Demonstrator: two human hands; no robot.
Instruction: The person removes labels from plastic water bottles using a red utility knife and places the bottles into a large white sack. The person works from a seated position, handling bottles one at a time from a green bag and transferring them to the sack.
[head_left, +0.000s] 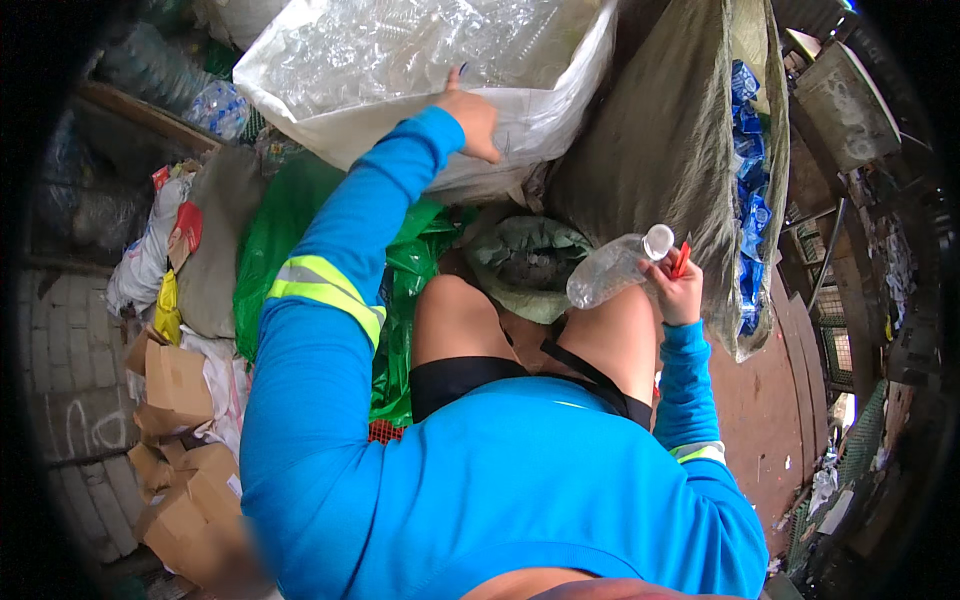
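My left hand (474, 124) reaches out over the front rim of a large white woven sack (420, 124), index finger extended and thumb apart. I see nothing held in it, though a tiny dark blue bit shows by the fingertip. Clear plastic bottles (405, 45) fill that sack. Above my right knee, my right hand (677, 289) grips a clear plastic bottle (609, 271) near its white-capped end. The same hand also holds a small red-handled tool (681, 259), seemingly a knife with its tip upward.
Between my knees and the white sack sits a greenish sack (525, 262) with its mouth open. A tall drab sack (645, 127) on the right shows blue labels or wrappers (750, 195). Green plastic bags (285, 240) and cardboard boxes (180, 382) lie to my left.
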